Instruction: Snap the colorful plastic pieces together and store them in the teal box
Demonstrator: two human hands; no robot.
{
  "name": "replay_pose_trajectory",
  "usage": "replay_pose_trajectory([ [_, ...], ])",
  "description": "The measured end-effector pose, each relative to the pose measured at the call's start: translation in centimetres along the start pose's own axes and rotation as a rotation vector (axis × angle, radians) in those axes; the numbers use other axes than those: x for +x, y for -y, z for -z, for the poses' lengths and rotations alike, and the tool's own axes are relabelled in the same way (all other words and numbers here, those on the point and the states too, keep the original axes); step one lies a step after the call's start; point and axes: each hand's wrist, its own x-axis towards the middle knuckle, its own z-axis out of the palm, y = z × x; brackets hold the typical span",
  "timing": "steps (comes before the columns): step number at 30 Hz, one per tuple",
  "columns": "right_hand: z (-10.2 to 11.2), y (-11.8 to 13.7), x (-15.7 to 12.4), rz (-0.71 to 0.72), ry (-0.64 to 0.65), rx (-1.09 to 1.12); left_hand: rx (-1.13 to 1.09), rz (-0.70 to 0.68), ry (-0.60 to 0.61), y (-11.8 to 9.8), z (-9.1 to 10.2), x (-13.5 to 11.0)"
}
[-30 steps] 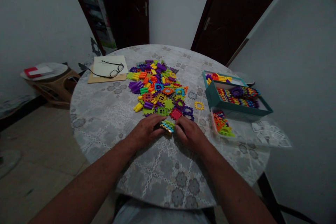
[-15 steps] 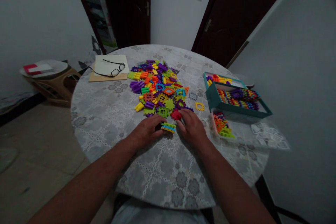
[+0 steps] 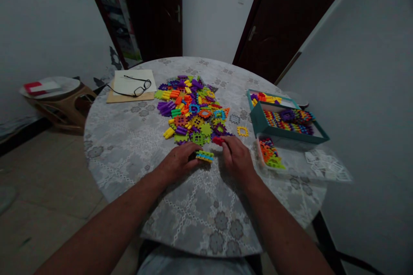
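Note:
My left hand (image 3: 178,160) rests on the round table (image 3: 129,137) with its fingers closed on a small stack of joined plastic pieces (image 3: 205,155), green, blue and yellow. My right hand (image 3: 237,157) lies just right of the stack, and its fingertips pinch a red piece (image 3: 218,140) at the near edge of a heap of coloured plastic building pieces (image 3: 193,107).
A teal box (image 3: 258,120) with sorted pieces stands at the right, a clear tray (image 3: 269,154) of orange and green pieces in front of it. Glasses (image 3: 138,88) lie on papers at the back left. A stool (image 3: 61,103) stands left of the table.
My right hand left the stack, reached forward to the heap's near edge and took hold of a red piece. The left hand stayed on the stack.

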Motion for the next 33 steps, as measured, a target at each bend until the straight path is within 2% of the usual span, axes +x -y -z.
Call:
replay_pose_trajectory([
  [3,0.4,0.8,-0.3,0.013,0.088,0.113,0.012,-0.021,-0.018,0.0,0.0,0.0],
  [8,-0.2,1.2,-0.5,0.034,0.188,0.201,0.021,-0.041,-0.03,-0.1,0.1,0.0],
  [17,-0.9,1.5,-0.7,-0.001,0.242,0.281,0.07,-0.064,-0.066,0.6,-0.6,-0.1],
  [22,-1.2,2.2,-0.7,0.06,0.296,0.166,0.118,-0.057,-0.065,1.5,-0.6,-0.3],
  [27,-2.1,2.8,-0.8,0.029,0.369,-0.02,0.195,-0.058,-0.095,2.3,-1.0,-0.4],
  [33,-1.9,3.1,-0.4,-0.002,0.363,-0.001,0.222,-0.133,-0.082,2.1,-0.7,-0.5],
])
